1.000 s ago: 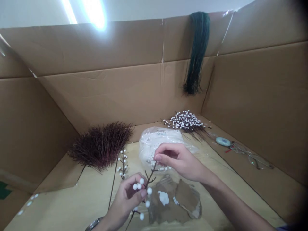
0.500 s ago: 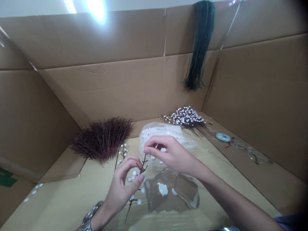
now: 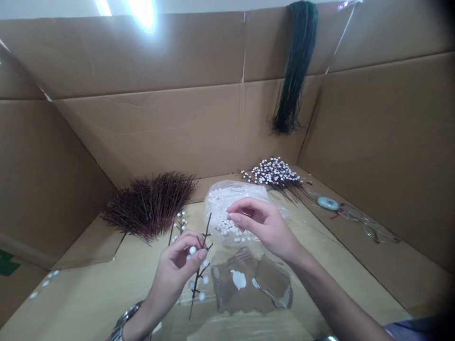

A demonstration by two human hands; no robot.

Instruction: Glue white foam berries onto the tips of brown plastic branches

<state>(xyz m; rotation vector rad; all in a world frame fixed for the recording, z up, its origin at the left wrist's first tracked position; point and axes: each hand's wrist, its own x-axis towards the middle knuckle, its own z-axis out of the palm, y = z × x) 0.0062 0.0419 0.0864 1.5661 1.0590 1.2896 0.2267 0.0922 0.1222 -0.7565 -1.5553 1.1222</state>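
Note:
My left hand [image 3: 177,267] pinches a thin dark twig [image 3: 200,265] that carries several white beads; the twig stands nearly upright, its bare tip pointing up. My right hand [image 3: 263,226] hovers just right of the tip, over a clear plastic bag of white beads [image 3: 227,203], fingers curled with thumb and forefinger close together; whether a bead sits between them is too small to tell. A second beaded twig [image 3: 179,222] lies on the table behind my left hand.
A heap of bare dark red twigs [image 3: 149,206] lies at the left, a pile of finished white-beaded twigs [image 3: 275,174] at the back right. Torn cardboard with white glue [image 3: 249,286] lies in front. Tape roll [image 3: 327,203], glasses [image 3: 369,227] at right. Cardboard walls [image 3: 177,128] surround.
My right hand has moved off the twig's tip to the right, over the bead bag. My left hand has shifted the twig slightly left and lower.

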